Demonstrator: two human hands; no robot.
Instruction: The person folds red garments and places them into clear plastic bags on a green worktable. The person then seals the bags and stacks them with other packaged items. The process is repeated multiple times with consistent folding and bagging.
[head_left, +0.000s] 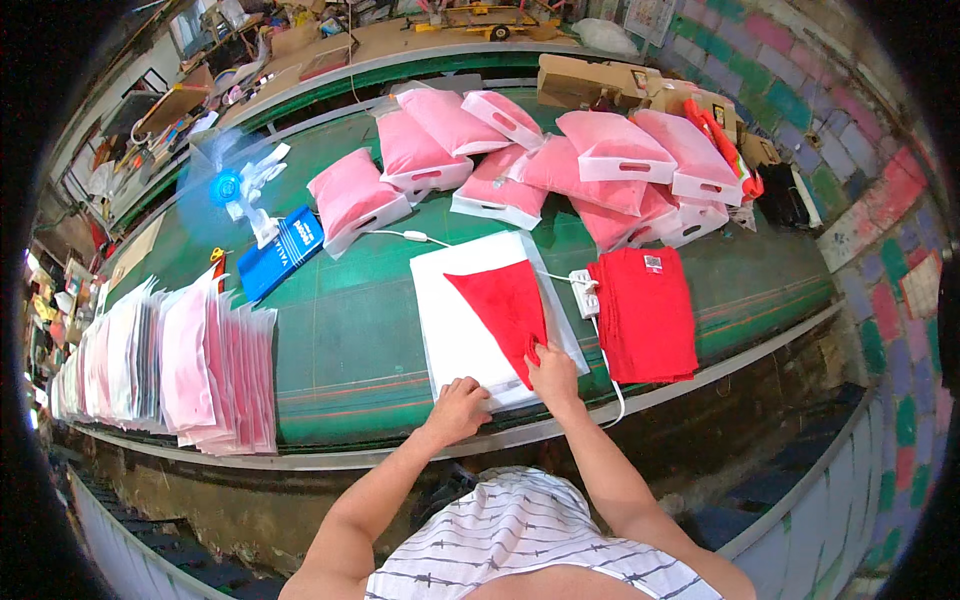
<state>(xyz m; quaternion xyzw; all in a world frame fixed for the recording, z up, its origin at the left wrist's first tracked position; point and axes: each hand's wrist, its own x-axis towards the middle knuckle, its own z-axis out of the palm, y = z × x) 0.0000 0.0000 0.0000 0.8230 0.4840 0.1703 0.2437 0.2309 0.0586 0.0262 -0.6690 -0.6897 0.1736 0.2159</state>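
Note:
A white plastic bag [455, 330] lies flat on the green table, right in front of me. Across its upper right part is a red cloth [510, 305], which narrows to a point near the bag's lower edge. Close to that point, my right hand [552, 376] pinches the cloth between bent fingers. My left hand [458, 410] is at the bag's lower left edge, its fingers curled over and closed on it. Just to the right of the bag stands a stack of folded red cloths [648, 320] with a small white label on top.
Filled pink bags with handle holes [430, 145] are heaped along the back. Upright rows of flat packed bags [195, 365] stand at left, near a blue box [280, 255] and a spinning fan [228, 187]. A white power strip [584, 294] with its cord runs beside the red stack.

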